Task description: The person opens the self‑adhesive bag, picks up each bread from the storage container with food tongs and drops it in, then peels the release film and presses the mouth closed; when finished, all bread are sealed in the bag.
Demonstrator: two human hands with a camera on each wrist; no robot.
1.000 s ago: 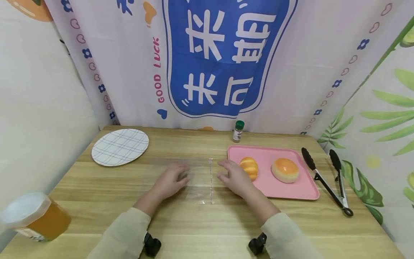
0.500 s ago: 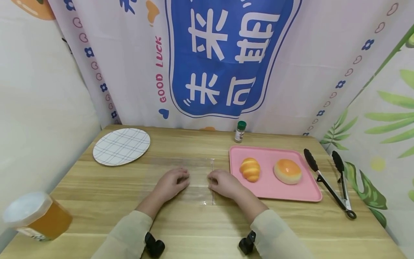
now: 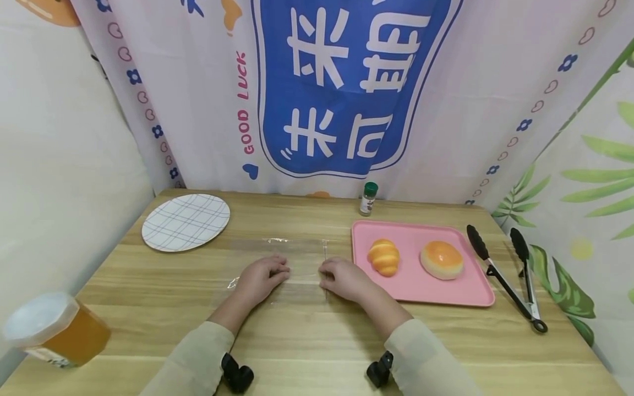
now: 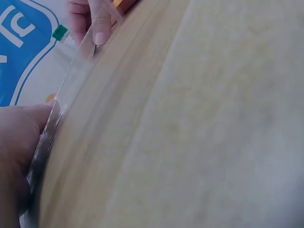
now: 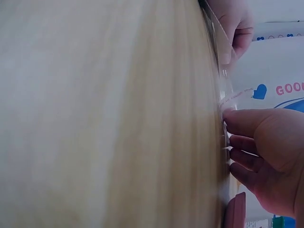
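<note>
A clear plastic bag (image 3: 304,253) lies over the middle of the table, slightly raised, with a narrow strip along its right end. My left hand (image 3: 258,280) pinches its upper layer near the middle, thumb against fingers. At the strip end, my right hand (image 3: 346,280) holds the film between thumb and fingertips. The left wrist view shows the left hand (image 4: 19,147) beside the film and the right hand (image 4: 90,21) gripping beyond it. In the right wrist view, the right thumb and fingertips (image 5: 237,118) meet the bag's edge.
A pink tray (image 3: 411,294) at the right bears a croissant-shaped bread (image 3: 383,257) and a round bun (image 3: 442,260). Tongs (image 3: 507,289) lie beyond it. A green-capped jar (image 3: 368,199) stands behind, a checked plate (image 3: 185,223) back left, an amber container (image 3: 81,335) front left.
The right hand moved left from beside the tray to the bag's strip end and closed on it. The bag's near edge has shifted slightly away, with new glints on the film.
</note>
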